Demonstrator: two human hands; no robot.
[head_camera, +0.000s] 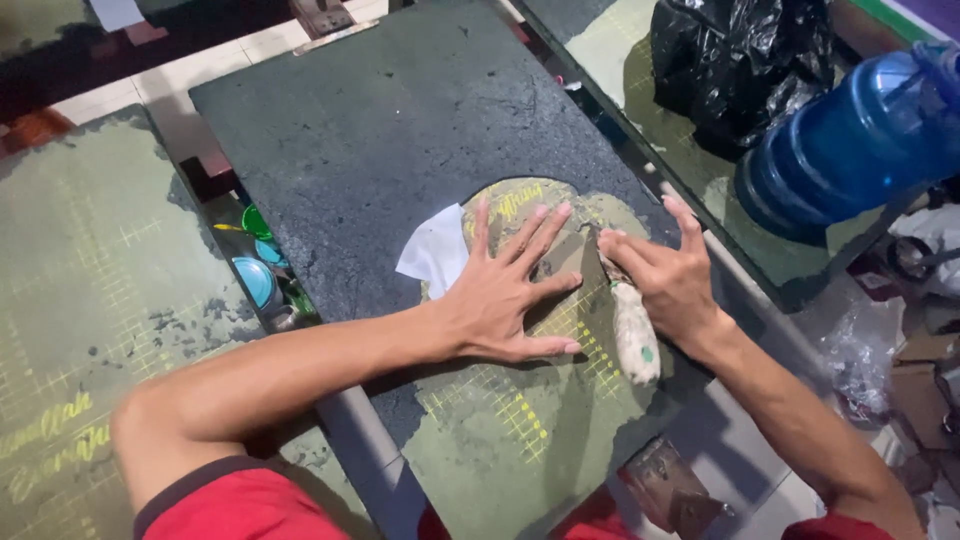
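a person in red sleeves leans over a dark, rough-coated board (400, 130) whose near end is scraped bare to an olive-green mat (520, 430) ruled with a pale yellow grid. the left hand (505, 290) lies flat on the bared patch, fingers spread wide and gripping nothing. the right hand (665, 275) is closed around a tool (633, 335), its paint-crusted, whitish handle with a small green spot sticking out toward the person; the working end sits under the fingers at the edge of the dark coating and cannot be made out. a white scrap of paper (435, 250) lies just beside the left fingertips, on the coating's edge. yellow script marks the mat near the scraped arc. to the left, a second green gridded mat (90, 270) carries flaking dark patches and more yellow lettering, and between the two boards sit small round containers with blue and green lids (258, 275). at upper right a crumpled black plastic bag (740, 60) rests against a translucent blue water jug (850, 150) lying on its side.
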